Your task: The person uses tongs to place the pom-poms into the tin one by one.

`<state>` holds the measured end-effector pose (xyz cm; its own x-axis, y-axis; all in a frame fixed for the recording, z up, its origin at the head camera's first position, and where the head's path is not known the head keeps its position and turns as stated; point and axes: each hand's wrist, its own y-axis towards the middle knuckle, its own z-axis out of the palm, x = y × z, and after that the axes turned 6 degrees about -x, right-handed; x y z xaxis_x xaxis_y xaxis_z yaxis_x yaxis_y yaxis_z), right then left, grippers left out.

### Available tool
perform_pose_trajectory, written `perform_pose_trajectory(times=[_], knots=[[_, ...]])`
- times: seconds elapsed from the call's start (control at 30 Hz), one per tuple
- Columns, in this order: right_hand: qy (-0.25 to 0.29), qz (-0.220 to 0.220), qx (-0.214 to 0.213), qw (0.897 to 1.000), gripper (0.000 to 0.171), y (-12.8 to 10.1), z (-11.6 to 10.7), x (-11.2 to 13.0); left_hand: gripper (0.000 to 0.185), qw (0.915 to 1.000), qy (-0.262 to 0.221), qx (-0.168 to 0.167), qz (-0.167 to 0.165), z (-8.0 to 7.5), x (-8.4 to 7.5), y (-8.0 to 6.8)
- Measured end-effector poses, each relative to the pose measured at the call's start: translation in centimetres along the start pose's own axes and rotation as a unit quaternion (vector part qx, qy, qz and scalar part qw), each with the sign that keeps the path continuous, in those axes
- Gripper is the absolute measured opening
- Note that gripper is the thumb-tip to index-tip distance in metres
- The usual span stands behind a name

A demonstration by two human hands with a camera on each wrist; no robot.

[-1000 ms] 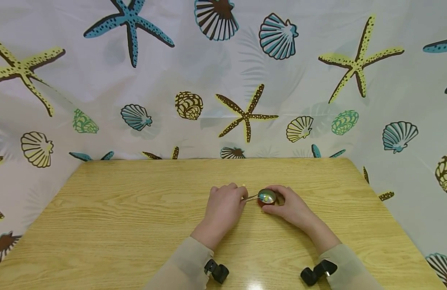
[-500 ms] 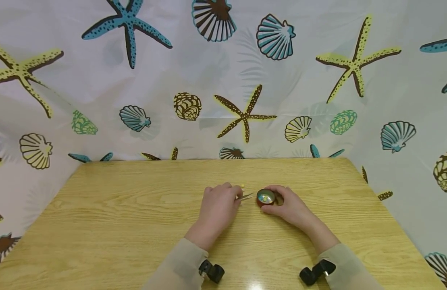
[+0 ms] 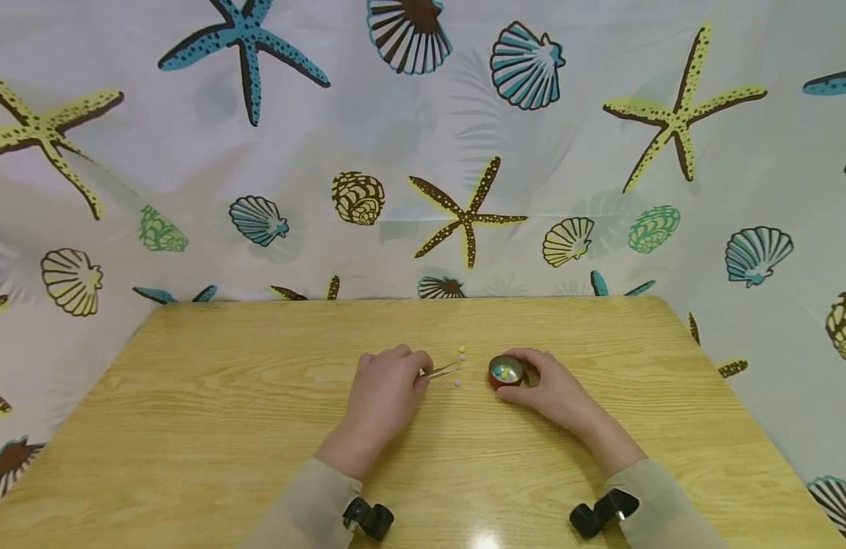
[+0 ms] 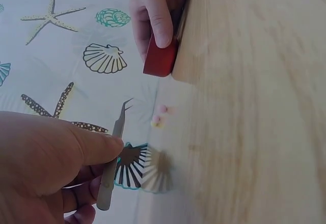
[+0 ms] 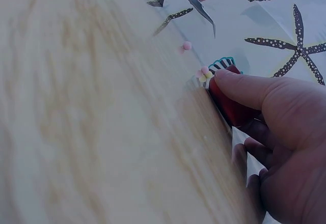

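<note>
Three tiny pastel beads lie just past my left hand's pinched tweezers; right hand grips a red tin.

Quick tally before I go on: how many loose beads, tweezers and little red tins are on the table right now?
Loose beads: 3
Tweezers: 1
Red tin: 1
Total: 5
</note>
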<state>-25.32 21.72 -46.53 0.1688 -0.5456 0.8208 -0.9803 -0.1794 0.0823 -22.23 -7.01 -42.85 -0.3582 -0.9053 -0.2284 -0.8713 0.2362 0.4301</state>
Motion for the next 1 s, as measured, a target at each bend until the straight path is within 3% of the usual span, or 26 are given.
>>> perform_pose_trajectory(times=[1.0], knots=[[-0.003, 0.004, 0.003, 1.000, 0.065, 0.2, -0.2, -0.2, 0.010, 0.9992, 0.015, 0.033, 0.020, 1.3, 0.7, -0.7]])
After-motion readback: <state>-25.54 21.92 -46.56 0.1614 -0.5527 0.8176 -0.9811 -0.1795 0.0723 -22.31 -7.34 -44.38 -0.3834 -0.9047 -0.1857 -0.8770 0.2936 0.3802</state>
